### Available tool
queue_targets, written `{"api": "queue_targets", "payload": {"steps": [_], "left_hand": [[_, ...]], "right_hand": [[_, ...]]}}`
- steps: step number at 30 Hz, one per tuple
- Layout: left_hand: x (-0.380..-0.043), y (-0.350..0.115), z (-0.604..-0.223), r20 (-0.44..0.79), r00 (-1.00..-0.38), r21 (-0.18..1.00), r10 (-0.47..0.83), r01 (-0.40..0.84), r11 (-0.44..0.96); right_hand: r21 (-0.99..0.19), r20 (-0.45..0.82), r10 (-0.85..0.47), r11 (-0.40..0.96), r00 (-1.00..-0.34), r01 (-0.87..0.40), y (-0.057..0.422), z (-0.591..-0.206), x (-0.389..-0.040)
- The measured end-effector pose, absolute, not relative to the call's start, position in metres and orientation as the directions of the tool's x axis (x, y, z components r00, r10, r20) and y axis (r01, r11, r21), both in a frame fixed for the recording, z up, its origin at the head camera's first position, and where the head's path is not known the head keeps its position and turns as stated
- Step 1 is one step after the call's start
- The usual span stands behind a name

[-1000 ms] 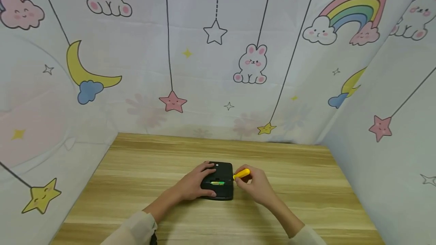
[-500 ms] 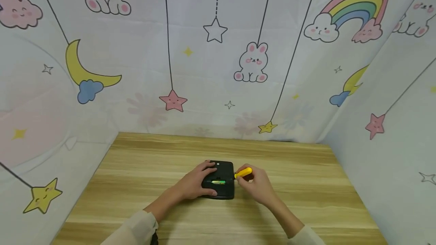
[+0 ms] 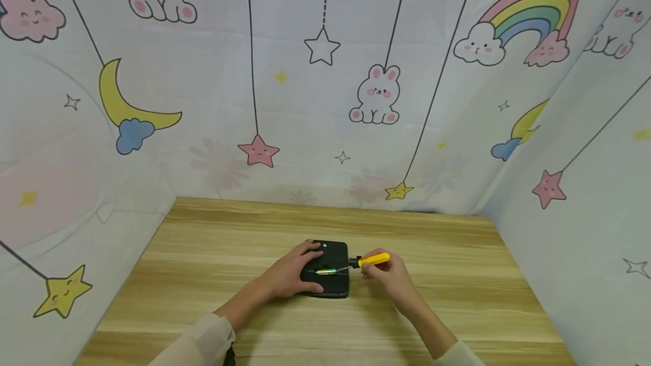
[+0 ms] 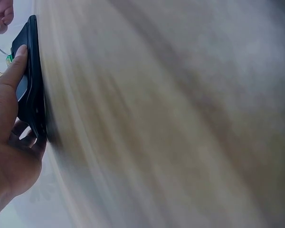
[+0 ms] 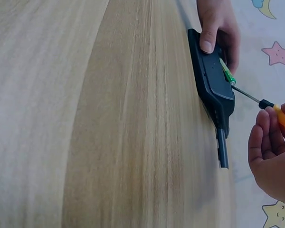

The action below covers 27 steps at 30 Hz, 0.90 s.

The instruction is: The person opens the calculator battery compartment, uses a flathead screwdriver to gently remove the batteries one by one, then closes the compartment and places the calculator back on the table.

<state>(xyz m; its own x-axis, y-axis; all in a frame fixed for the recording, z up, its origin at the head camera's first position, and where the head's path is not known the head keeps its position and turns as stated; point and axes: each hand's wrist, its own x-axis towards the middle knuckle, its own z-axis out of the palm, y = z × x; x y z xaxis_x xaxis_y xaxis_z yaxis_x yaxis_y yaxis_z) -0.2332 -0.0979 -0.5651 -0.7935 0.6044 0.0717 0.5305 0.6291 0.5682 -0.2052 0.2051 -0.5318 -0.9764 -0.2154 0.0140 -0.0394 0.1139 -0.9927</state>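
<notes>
A flat black device (image 3: 335, 250) lies on the table with its battery slot facing up. In the slot sits a green-and-gold battery (image 3: 326, 271), one end of it standing slightly proud in the right wrist view. My left hand (image 3: 287, 273) holds the device from its left side, the thumb (image 4: 16, 66) on the face near the front edge. Between its fingers my right hand (image 3: 390, 278) pinches a screwdriver (image 3: 375, 259) by the yellow handle. The thin metal shaft (image 5: 246, 93) slants down to the battery's right end, apparently touching it.
A narrow black part (image 5: 222, 148) juts from the device's right side. Wood-grain table (image 3: 229, 230) surrounds the device. White cloth (image 3: 305, 106) printed with cartoon stars and rabbits hangs behind and along both sides.
My right hand has drawn back to the right with the screwdriver, whose shaft now shows reaching to the battery's right end. The left hand and the device hold still.
</notes>
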Motion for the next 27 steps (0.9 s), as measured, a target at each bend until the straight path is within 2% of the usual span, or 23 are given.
{"api": "queue_targets", "payload": {"steps": [9,27], "left_hand": [[-0.233,-0.098,-0.567,0.072,-0.794,0.575,0.603,0.527,0.625],[-0.234,-0.099,-0.568,0.082,-0.795,0.572,0.601,0.531,0.625]], "right_hand": [[-0.991,-0.004,-0.208,0.130,-0.978,-0.024,0.206,-0.532,-0.206],[-0.976,0.069,-0.258,0.181,-0.964,-0.119,0.212,-0.517,-0.205]]}}
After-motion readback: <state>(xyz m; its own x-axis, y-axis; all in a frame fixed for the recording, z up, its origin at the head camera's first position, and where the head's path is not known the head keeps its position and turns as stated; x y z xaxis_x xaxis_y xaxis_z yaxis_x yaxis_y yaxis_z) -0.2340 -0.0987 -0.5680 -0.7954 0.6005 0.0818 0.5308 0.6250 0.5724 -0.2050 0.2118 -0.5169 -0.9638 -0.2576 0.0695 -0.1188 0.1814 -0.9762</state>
